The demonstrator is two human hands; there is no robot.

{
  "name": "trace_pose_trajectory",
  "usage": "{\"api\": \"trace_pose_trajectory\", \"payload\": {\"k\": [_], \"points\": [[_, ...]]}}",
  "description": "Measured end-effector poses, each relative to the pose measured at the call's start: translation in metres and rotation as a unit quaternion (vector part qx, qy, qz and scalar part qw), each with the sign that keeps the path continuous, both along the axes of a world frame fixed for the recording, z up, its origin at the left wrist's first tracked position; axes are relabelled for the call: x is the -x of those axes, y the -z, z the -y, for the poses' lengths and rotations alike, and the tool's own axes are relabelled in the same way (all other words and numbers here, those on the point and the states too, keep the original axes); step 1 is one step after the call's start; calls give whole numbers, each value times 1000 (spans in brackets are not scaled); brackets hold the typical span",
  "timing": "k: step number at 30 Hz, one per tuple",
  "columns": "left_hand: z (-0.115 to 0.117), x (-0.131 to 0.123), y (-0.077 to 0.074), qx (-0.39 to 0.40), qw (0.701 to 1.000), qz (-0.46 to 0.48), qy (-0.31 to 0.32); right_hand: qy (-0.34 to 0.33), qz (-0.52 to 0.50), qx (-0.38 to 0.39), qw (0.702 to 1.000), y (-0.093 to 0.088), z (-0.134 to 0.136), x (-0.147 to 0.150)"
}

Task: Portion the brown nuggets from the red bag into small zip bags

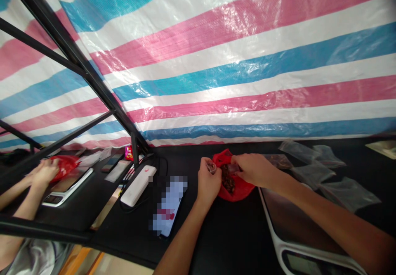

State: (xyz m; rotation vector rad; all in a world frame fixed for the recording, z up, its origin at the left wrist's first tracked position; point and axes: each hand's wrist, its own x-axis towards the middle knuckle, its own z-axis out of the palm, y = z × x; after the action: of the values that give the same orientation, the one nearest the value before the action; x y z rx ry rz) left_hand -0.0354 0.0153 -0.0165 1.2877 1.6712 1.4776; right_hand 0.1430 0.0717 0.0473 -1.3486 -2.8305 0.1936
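A red plastic bag [239, 189] lies open on the black table, with small brown pieces [228, 179] inside it. At the bag's left edge, my left hand [209, 180] is closed around a small clear bag [211, 167] that has some brown bits in it. My right hand [252, 169] reaches over the red bag from the right, its fingers pressed together at the brown pieces; something clear shows by the fingertips, too small to name. Partly under my right forearm is a digital scale [280, 242].
Several clear zip bags [349, 192] lie at the right, and a filled clear bag [278, 161] sits behind my right hand. A phone [173, 207] and a white power strip [138, 186] are left. Beyond a black metal frame [108, 97], another person's hands [46, 171] touch a red bag.
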Motion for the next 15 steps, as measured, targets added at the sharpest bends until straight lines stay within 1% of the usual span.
{"api": "trace_pose_trajectory", "payload": {"k": [2, 4, 8, 15], "points": [[-3, -1, 0, -14, 998, 58, -12, 2, -8, 6, 1000, -1, 1, 1], [-4, -2, -1, -21, 995, 95, -28, 6, -19, 10, 1000, -2, 3, 3], [-3, -3, -3, -20, 988, 147, -31, 15, -37, 14, 999, 0, 5, 6], [-2, -8, -5, 11, 971, 236, -41, -16, -60, 38, 997, 5, 11, 8]]}}
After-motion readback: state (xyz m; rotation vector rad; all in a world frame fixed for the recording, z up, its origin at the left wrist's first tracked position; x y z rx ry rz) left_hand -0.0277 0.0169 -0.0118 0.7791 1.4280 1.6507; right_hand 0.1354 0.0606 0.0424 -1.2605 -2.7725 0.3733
